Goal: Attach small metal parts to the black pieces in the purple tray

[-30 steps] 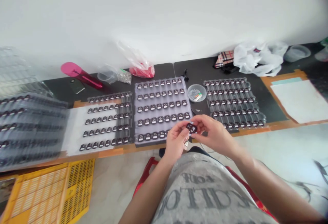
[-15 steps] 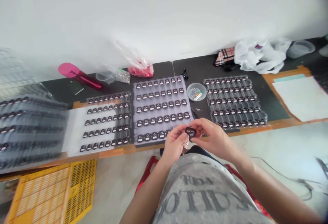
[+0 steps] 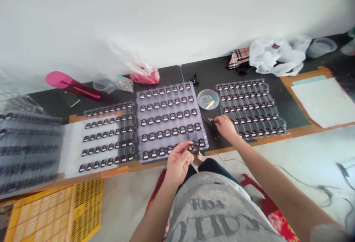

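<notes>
My left hand (image 3: 178, 162) pinches a small black part (image 3: 193, 149) with round openings, above the front right corner of the lavender tray (image 3: 169, 106). My right hand (image 3: 224, 126) is over the dark table, between that tray and the clear tray (image 3: 249, 107) on the right. Its fingers are pressed together; what they hold, if anything, is too small to name. Rows of similar black parts fill both trays. A round plastic dish (image 3: 208, 99) with tiny clear pieces stands behind my right hand. Dark tweezers (image 3: 208, 124) lie just left of that hand.
Further left are another tray of black parts (image 3: 126, 135) and a stack of trays (image 3: 30, 149). Behind stand a pink object (image 3: 59, 80), a bag of red material (image 3: 145, 75) and white plastic bags (image 3: 277, 57). A yellow crate (image 3: 55, 212) sits below the table edge.
My right hand has let go of the black part and moved right and away from me onto the table. My left hand keeps the part, slightly lower and further left. The view has shifted slightly.
</notes>
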Available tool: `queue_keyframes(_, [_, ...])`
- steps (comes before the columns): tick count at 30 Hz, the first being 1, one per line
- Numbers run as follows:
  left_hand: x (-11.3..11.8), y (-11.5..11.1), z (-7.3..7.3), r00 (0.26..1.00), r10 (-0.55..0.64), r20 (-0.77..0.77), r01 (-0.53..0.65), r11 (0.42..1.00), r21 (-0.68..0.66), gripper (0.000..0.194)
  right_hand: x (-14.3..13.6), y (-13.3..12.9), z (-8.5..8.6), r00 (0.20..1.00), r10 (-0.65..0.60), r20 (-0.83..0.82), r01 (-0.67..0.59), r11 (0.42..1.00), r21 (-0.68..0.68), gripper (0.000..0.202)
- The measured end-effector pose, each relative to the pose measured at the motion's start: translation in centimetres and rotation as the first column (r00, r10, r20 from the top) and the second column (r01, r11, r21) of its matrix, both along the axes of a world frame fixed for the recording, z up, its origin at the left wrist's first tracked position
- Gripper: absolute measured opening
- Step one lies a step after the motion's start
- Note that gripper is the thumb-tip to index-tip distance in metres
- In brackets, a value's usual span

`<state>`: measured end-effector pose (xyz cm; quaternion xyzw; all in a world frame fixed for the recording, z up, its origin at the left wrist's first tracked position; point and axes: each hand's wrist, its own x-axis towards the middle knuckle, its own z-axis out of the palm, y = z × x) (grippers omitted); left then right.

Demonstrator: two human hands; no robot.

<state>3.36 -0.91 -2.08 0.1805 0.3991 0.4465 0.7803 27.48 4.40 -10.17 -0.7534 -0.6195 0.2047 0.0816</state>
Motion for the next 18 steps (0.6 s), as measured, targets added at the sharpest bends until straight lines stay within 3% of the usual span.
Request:
queue_keyframes(7, [-0.2, -0.7, 0.6, 1.0, 0.026, -0.018, -0.026, 0.999, -0.025, 0.028, 0.1, 3.0, -2.9, 0.989, 0.139, 0.049, -0.136, 0.989, -0.054, 0.025])
queue_keyframes(18, [0.0, -1.2, 0.6, 0.997, 0.056, -0.049, -0.059, 0.997, -0.053, 0.029, 1.0, 4.1, -3.5, 0.981, 0.194, 0.008, -0.192, 0.975, -0.109, 0.024])
